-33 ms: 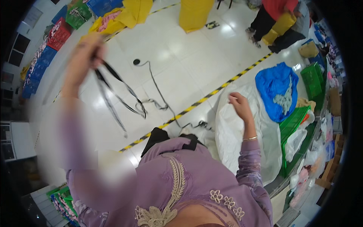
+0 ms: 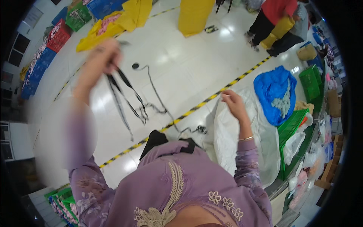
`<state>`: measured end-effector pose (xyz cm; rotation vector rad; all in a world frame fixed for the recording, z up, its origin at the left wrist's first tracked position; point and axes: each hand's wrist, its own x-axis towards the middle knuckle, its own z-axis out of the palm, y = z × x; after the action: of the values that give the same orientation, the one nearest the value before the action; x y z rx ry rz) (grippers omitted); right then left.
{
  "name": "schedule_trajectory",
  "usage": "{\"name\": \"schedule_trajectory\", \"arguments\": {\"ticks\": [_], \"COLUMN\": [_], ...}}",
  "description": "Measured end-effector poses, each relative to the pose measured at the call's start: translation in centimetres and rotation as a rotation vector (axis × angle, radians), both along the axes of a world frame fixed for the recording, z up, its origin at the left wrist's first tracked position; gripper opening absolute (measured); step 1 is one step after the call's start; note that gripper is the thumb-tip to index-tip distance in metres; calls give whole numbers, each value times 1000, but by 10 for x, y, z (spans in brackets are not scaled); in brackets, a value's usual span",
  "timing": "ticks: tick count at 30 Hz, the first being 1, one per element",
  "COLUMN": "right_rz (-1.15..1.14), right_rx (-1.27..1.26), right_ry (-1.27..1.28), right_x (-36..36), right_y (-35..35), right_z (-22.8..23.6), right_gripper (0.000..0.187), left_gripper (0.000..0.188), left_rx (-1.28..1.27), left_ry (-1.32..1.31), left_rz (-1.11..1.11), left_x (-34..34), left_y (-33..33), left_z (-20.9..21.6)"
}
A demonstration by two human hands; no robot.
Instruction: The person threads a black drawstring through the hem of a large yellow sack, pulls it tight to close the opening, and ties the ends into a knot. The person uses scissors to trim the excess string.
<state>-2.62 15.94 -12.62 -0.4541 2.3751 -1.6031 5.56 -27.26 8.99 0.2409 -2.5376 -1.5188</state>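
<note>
My left hand, blurred by motion, is raised over the floor at the left, its fingers closed around a black strap. Lengths of the strap hang below it toward the tiles, with lighter-looking stretches along them. A thin grey thing pokes out past the fingers, too smeared to name. At the right, my right hand is held above a big white sack. Its fingers are loosely bent, a little apart, and nothing shows between them. On the floor ahead, a dark cord-like strip runs from a small round black piece to a tangle near my feet.
Black-and-yellow tape crosses the tiled floor. A blue bag with grey-green pieces and a green crate stand at the right. Filled crates line the left. A yellow sack and a person in red are farther off.
My left hand has moved right and slightly down with the strap, whose hanging ends have shifted too. My right hand has drifted a little to the left.
</note>
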Motion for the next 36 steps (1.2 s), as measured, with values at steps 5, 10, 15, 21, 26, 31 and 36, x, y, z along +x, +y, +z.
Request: {"name": "schedule_trajectory", "arguments": {"ticks": [5,10,15,21,26,31,36], "right_rz": [188,366,397,39,-276,-411,-615], "right_rx": [-288,-102,-51,-400,-787,-787,-598], "right_ry": [245,554,524,68,-50,-27,33], "right_x": [-46,-87,-150,-218,-320,-443,-567], "right_y": [-157,-260,-324,-382,-365,-308,-239], "right_z": [105,137,135,114,103,89,85], "right_gripper": [34,39,21,17,21,24,27], "left_gripper": [31,9,7,17,38,29,28], "left_rx": [256,-352,-194,-204,0,-12,-216], "left_ry": [-275,193,-92,-166,-178,-96,78], "left_rz": [-377,-822,-959,-1021,-797,-526,-418], "left_x": [-102,-178,-237,-308,-391,-525,-679], "left_y": [60,1,-53,-87,-116,-155,-178], "left_z": [-66,-138,-147,-137,-136,-155,-101]}}
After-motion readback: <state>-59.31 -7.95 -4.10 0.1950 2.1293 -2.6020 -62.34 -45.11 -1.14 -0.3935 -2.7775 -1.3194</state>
